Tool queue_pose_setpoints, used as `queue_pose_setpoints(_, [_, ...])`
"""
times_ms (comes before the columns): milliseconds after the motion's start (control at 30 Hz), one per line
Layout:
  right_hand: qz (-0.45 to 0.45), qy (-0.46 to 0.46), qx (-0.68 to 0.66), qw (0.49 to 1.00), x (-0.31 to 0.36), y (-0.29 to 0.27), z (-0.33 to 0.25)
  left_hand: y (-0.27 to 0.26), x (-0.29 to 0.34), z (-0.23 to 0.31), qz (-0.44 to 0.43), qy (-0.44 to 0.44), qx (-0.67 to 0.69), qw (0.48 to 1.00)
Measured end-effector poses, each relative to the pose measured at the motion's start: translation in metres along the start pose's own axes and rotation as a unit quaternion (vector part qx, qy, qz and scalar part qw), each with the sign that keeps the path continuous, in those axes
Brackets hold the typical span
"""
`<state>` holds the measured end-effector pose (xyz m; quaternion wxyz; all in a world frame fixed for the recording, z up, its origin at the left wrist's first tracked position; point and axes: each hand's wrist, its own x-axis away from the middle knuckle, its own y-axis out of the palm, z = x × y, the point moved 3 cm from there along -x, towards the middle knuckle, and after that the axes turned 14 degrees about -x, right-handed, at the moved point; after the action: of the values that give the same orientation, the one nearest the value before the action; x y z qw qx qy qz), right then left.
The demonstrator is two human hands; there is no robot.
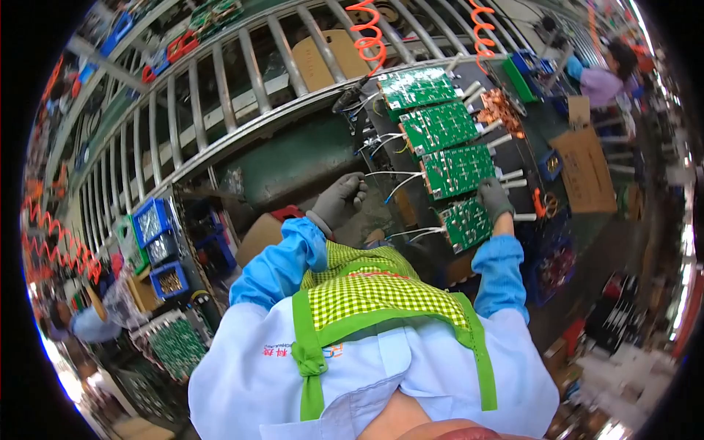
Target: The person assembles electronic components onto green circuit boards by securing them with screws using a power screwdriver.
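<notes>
Several green circuit boards lie in a row on the dark bench, each trailing white wires to the left. My left hand (340,202), in a grey glove, is left of the row with its fingers curled. The tip of a white wire (389,173) from the third board (458,171) ends close by its fingertips; whether they pinch it is unclear. My right hand (494,197), also gloved, is closed at the right edge of the nearest board (466,224), below the third board's corner. What its fingers hold, if anything, is hidden.
Copper-coloured parts (501,111) lie right of the far boards. Orange-handled scissors (544,204) rest right of my right hand. Metal rollers (254,70) run along the far side, with coiled orange hoses (369,40) above. Blue bins (169,279) stand at left; a person (603,84) is at far right.
</notes>
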<state>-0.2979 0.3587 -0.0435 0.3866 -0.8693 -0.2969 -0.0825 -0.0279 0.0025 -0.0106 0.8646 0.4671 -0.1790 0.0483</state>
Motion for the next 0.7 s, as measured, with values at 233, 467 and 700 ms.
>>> queue_pose_setpoints(233, [0.206,-0.107,0.186,0.955,0.068,0.016,0.008,0.007,-0.066,0.046,0.093,0.085,-0.021,0.992])
queue_pose_setpoints(467, [0.27,-0.107,0.14,0.947,0.103,0.034,-0.03,0.006,-0.167,0.105,0.146,0.127,-0.098,0.976])
queue_pose_setpoints(700, [0.25,-0.105,0.109,0.956,0.109,0.034,-0.058,-0.067,-0.274,0.147,0.262,0.158,-0.136,0.942])
